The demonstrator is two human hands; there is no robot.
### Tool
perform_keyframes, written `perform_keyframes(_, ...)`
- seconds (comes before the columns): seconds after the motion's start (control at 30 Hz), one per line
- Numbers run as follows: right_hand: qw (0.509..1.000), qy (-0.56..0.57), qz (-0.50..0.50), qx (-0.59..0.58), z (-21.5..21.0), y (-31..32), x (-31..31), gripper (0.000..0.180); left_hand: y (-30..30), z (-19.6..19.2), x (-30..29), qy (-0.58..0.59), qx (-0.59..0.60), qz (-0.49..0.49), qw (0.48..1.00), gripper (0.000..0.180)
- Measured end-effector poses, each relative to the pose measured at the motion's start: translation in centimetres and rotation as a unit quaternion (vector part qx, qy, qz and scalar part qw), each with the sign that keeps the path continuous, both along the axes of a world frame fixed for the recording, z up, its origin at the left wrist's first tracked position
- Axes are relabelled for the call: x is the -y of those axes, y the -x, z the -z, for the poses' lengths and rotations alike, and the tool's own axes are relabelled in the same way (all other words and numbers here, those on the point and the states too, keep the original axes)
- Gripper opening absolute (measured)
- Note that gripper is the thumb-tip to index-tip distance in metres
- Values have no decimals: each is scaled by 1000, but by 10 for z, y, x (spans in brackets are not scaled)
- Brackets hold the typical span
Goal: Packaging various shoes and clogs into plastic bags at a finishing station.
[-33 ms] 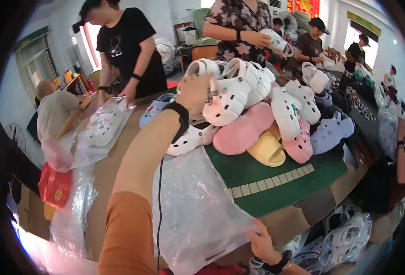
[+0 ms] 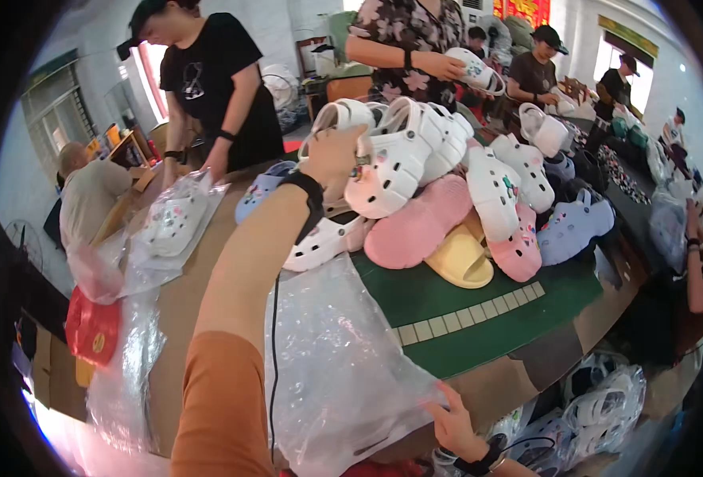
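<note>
My left hand [image 2: 334, 157] reaches far forward to the pile of clogs, its fingers closed round a white clog [image 2: 342, 115] at the pile's left side. The hand covers much of that clog. Right beside the fingers rests another white clog [image 2: 387, 175] with dark holes, on top of a pink clog [image 2: 419, 226]. Near the table's front edge my right hand [image 2: 453, 425] pinches the lower right corner of a clear plastic bag [image 2: 328, 358]. The bag lies flat, and a black cord runs along its left side.
A yellow slide [image 2: 464, 261], a lilac clog [image 2: 578, 229] and several white clogs fill the pile on a green mat [image 2: 495, 338]. At left, a co-worker handles a bagged pair of white clogs [image 2: 175, 221]. Bagged clogs [image 2: 606, 405] sit low at right. Another co-worker holds a white clog [image 2: 476, 71].
</note>
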State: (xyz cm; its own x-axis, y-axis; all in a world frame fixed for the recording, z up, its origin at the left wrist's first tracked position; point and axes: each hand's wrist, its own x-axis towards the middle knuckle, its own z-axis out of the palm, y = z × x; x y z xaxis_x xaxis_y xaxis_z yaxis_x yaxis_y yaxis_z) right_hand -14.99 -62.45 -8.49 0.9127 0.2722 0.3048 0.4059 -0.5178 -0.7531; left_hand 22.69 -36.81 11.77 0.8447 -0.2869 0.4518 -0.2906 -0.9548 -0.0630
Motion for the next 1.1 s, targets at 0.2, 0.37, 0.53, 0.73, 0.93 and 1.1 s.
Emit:
perform_keyframes(0.2,1000,-26,9,-9,-10,-10,-2,32,-48,-9,-9,95,-182,191,960,50)
perform_keyframes(0.37,999,-44,17,-6,-4,-11,1,33,-24,-5,4,34,-75,92,992,41)
perform_keyframes(0.53,999,-33,12,5,-6,-8,0,34,-7,-22,-11,53,-31,47,997,35)
perform_keyframes(0.73,1000,-13,8,4,-6,-4,-2,35,35,-90,-84,50,80,44,995,31)
perform_keyframes(0.93,998,-9,14,54,0,-5,-1,36,144,-56,-167,416,-248,-80,871,26)
perform_keyframes(1.1,996,-46,51,55,2,-2,4,34,247,41,-266,644,-280,-138,699,9)
